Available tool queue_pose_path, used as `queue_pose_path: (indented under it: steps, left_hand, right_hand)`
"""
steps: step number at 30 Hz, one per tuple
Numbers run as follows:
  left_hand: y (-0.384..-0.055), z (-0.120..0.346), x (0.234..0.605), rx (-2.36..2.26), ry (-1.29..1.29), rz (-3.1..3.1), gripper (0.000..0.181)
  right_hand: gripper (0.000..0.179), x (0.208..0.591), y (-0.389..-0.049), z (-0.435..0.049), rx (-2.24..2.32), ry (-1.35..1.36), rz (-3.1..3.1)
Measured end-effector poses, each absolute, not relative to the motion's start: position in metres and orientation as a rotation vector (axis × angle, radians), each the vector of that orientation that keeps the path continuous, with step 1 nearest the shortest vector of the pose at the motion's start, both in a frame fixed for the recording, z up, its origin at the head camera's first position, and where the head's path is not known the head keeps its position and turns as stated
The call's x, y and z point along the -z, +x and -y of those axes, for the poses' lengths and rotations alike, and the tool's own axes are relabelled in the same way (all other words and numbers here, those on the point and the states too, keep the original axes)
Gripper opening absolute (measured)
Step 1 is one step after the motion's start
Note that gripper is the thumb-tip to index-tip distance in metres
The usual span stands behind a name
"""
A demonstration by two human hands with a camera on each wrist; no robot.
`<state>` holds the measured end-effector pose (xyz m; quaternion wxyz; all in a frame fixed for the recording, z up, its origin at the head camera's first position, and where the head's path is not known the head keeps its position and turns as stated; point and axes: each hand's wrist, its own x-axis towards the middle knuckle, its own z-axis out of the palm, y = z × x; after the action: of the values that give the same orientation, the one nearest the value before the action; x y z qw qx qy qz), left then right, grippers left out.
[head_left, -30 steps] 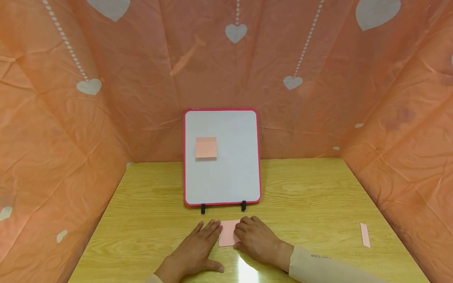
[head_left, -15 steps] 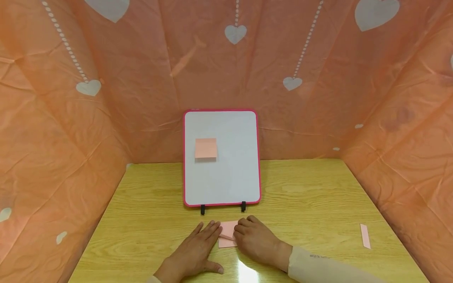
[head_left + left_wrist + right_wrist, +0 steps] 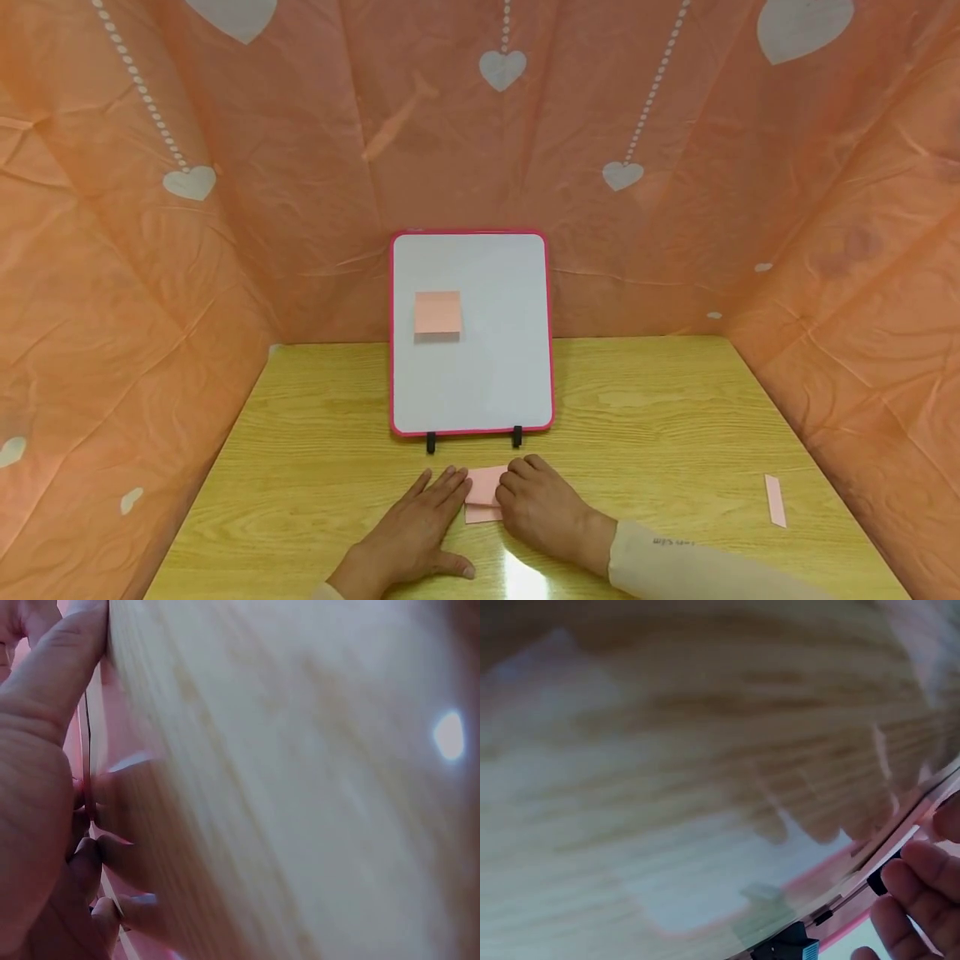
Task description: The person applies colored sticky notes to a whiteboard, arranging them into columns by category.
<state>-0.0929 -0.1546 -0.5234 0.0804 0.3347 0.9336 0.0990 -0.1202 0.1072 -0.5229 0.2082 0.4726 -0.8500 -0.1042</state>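
Observation:
A pink sticky note pad (image 3: pixel 482 515) lies on the table just in front of the whiteboard. Its top sticky note (image 3: pixel 483 485) has its near edge raised, so a strip of the pad shows below. My left hand (image 3: pixel 412 529) rests palm down, straight fingertips touching the pad's left edge. At the right edge my right hand (image 3: pixel 546 512) curls its fingers and pinches the top note; the thumb is hidden in the head view. Blurred table fills most of both wrist views, with the left hand (image 3: pixel 34 765) at the left and right fingers (image 3: pixel 922 900) at lower right.
Behind the hands stands a whiteboard (image 3: pixel 472 383) with a pink rim on black feet (image 3: pixel 431 442). One peach sticky note (image 3: pixel 438 313) is stuck on its left half. A thin pink strip (image 3: pixel 776 501) lies at the table's right. Orange cloth (image 3: pixel 480 183) surrounds the table.
The top note's near edge has come up from the pad and shifted away, baring a strip beneath. My right hand's fingers have curled in slightly; the left hand has stayed in place.

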Motion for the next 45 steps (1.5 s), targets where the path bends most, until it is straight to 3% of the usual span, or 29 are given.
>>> queue_pose_path:
  steps: [19,45]
  left_hand:
    - [-0.094,0.154,0.523,-0.315,0.988,-2.797,0.116]
    - [-0.097,0.156,0.521,-0.454,0.938,-2.746,0.113]
  right_hand:
    - [0.019,0.526,-0.136,-0.107,0.032,1.212,2.385]
    - [0.021,0.528,-0.134,-0.110,-0.038,1.303,2.360]
